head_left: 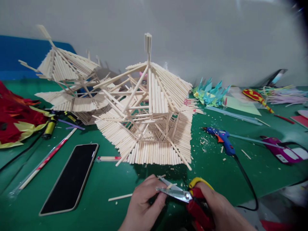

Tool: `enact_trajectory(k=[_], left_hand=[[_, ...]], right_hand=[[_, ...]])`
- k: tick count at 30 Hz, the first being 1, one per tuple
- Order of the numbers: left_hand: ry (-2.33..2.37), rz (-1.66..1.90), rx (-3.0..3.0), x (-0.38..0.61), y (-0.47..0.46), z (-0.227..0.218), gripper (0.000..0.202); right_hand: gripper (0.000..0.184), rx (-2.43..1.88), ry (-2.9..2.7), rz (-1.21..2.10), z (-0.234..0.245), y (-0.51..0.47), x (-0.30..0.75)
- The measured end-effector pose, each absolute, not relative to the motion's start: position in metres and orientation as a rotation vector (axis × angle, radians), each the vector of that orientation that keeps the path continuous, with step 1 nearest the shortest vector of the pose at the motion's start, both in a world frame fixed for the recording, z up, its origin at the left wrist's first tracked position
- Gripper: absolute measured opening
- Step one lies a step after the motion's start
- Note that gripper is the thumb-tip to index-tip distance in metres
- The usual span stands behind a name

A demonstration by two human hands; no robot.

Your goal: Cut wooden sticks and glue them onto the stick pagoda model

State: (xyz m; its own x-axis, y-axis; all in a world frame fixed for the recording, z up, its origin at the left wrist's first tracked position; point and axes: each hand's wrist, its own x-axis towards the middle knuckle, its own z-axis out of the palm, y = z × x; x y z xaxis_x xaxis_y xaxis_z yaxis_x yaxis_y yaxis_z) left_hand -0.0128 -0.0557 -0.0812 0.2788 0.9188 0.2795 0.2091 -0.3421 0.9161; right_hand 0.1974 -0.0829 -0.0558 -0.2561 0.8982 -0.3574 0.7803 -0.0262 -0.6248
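My left hand (146, 200) is closed on a thin wooden stick (120, 197), which pokes out to the left. A short pale end shows past the fingertips, between the parted blades of the scissors (176, 193). Those scissors have red and yellow handles, and my right hand (218, 203) grips them. Just beyond both hands stands a pavilion model (156, 128) built of wooden sticks. Its right roof side is covered with sticks, while the left side shows bare beams. Neither hand touches it.
Right of the model lie a blue glue gun (222, 138), with its cord trailing to the front edge, and a purple device (280, 149). A phone (71, 178) and a wrapped chopstick pack (49, 157) lie left. A second stick pavilion (69, 70) stands behind. Wood scraps litter the green table (108, 179).
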Motion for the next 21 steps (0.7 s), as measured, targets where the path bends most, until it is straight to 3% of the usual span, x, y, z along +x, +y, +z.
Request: enact_trajectory(k=[11, 21], left_hand=[[1.072, 1.077, 1.751, -0.014, -0.061, -0.076, 0.016], [1.059, 1.031, 1.745, -0.013, -0.057, -0.072, 0.017]], right_hand=[[0.019, -1.821, -1.936, 1.346, -0.075, -0.093, 0.194], [0.022, -1.812, -1.972, 1.281, -0.067, -0.088, 0.193]])
